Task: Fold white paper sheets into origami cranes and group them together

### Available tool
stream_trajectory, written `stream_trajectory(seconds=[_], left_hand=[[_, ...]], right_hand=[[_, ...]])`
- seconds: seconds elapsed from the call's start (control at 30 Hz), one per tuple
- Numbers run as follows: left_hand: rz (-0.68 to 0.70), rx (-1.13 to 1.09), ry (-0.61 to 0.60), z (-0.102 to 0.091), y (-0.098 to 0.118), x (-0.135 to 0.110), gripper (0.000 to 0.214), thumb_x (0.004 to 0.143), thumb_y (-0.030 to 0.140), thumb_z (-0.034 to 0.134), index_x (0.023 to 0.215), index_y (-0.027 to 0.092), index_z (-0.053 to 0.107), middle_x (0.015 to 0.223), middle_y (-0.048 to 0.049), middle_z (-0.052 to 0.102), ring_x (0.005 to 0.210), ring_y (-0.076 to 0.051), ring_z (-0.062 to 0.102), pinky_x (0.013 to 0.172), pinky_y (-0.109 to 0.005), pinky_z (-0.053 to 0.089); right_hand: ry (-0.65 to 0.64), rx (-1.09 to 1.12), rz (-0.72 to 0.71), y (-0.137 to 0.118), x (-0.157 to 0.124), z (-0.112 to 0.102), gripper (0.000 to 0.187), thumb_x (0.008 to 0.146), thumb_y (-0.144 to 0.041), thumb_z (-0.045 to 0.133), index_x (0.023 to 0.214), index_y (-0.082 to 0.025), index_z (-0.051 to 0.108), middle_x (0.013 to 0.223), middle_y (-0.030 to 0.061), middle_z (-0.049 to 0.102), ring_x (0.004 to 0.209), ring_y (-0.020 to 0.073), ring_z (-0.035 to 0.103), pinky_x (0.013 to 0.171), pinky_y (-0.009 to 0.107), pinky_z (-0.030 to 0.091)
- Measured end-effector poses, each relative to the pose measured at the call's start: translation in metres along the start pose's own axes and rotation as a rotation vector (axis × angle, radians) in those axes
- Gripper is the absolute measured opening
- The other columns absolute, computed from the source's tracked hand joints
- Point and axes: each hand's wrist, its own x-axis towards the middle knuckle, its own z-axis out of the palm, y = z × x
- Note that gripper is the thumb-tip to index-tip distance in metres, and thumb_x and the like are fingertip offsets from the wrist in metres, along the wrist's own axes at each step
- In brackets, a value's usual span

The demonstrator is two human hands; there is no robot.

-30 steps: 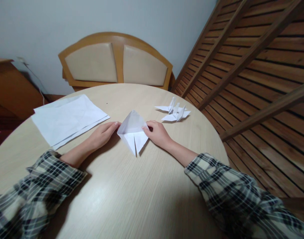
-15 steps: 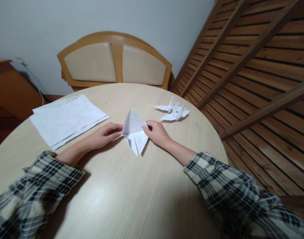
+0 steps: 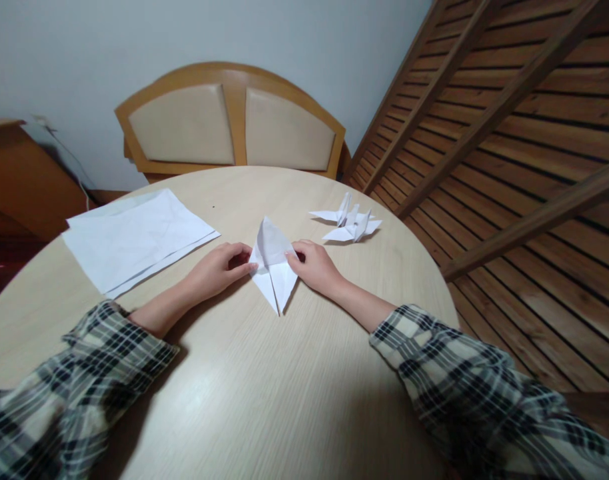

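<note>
A partly folded sheet of white origami paper [image 3: 276,248] lies on the table in front of me, shaped like a diamond with a slit down its near half. On its left corner, my left hand [image 3: 227,267] pinches the edge between thumb and fingers. My right hand [image 3: 312,268] grips the right edge, thumb on top and fingertips hidden behind the paper. The upper flap stands slightly raised and curls inward on the left. Beyond my right hand rest two folded paper cranes [image 3: 353,230], close together with wings spread.
A stack of white paper sheets [image 3: 139,243] lies at the left of the round wooden table [image 3: 244,400]. Behind the table stands a padded wooden headboard [image 3: 239,127]. A slatted wooden wall [image 3: 524,200] rises at the right, and a brown cabinet [image 3: 24,173] stands at the far left.
My left hand has moved a little right, pushing the paper's left corner inward. The left side is narrower and the slit has nearly closed. My right hand stays in place.
</note>
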Motion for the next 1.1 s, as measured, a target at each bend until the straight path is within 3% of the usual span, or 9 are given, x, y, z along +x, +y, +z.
stream_trajectory(seconds=[0.2, 0.37, 0.47, 0.6, 0.7, 0.93, 1.1], left_hand=[[-0.040, 0.176, 0.127, 0.010, 0.012, 0.005, 0.022, 0.085, 0.037, 0.058, 0.073, 0.021, 0.050, 0.069, -0.0025, 0.054, 0.064, -0.019, 0.048, 0.058, -0.031, 0.031], [-0.066, 0.154, 0.160, 0.011, 0.016, 0.007, 0.026, 0.087, 0.036, 0.054, 0.067, 0.022, 0.046, 0.065, -0.0026, 0.054, 0.062, -0.018, 0.047, 0.057, -0.032, 0.031], [-0.091, 0.116, 0.147, 0.010, 0.016, 0.006, 0.026, 0.089, 0.036, 0.049, 0.067, 0.022, 0.049, 0.066, -0.0037, 0.056, 0.062, -0.018, 0.048, 0.058, -0.032, 0.031], [-0.069, 0.099, 0.156, 0.009, 0.015, 0.006, 0.025, 0.090, 0.034, 0.048, 0.070, 0.021, 0.053, 0.066, -0.0036, 0.059, 0.062, -0.018, 0.050, 0.058, -0.032, 0.033], [-0.075, 0.100, 0.157, 0.008, 0.015, 0.005, 0.024, 0.090, 0.034, 0.048, 0.071, 0.021, 0.054, 0.067, -0.0039, 0.059, 0.062, -0.018, 0.051, 0.057, -0.032, 0.034], [-0.065, 0.093, 0.150, 0.009, 0.012, 0.006, 0.026, 0.090, 0.035, 0.048, 0.069, 0.021, 0.053, 0.065, -0.0030, 0.057, 0.062, -0.018, 0.049, 0.058, -0.032, 0.034], [0.010, 0.098, 0.133, 0.010, 0.013, 0.005, 0.023, 0.090, 0.033, 0.048, 0.070, 0.020, 0.051, 0.066, -0.0020, 0.055, 0.064, -0.017, 0.049, 0.059, -0.031, 0.036]], right_hand=[[-0.008, 0.001, 0.007, -0.002, 0.000, -0.001, 0.020, 0.087, -0.019, 0.051, 0.067, -0.018, 0.054, 0.070, 0.0014, 0.054, 0.071, 0.0149, 0.051, 0.067, 0.028, 0.036], [-0.057, 0.152, -0.018, 0.000, 0.003, -0.008, 0.035, 0.096, -0.032, 0.042, 0.067, -0.018, 0.055, 0.071, 0.0023, 0.058, 0.073, 0.0161, 0.054, 0.072, 0.030, 0.041], [-0.150, 0.328, 0.044, 0.007, 0.005, -0.015, 0.029, 0.096, -0.024, 0.037, 0.090, -0.017, 0.065, 0.088, 0.0050, 0.067, 0.079, 0.0157, 0.059, 0.077, 0.031, 0.046], [-0.264, 0.375, 0.010, 0.013, 0.007, -0.022, 0.024, 0.092, -0.020, 0.049, 0.109, -0.019, 0.066, 0.112, 0.0075, 0.068, 0.100, 0.0176, 0.061, 0.092, 0.036, 0.046], [-0.274, 0.324, -0.021, 0.013, 0.007, -0.021, 0.022, 0.091, -0.024, 0.055, 0.107, -0.018, 0.068, 0.110, 0.0085, 0.069, 0.099, 0.0184, 0.062, 0.092, 0.037, 0.045], [-0.205, 0.209, 0.003, 0.008, 0.005, -0.010, 0.019, 0.082, -0.029, 0.066, 0.095, -0.015, 0.067, 0.089, 0.0044, 0.065, 0.073, 0.0135, 0.055, 0.069, 0.028, 0.044], [-0.167, 0.131, -0.002, 0.009, 0.005, -0.004, 0.012, 0.077, -0.025, 0.071, 0.080, -0.017, 0.062, 0.082, 0.0005, 0.058, 0.074, 0.0132, 0.053, 0.069, 0.026, 0.041]])
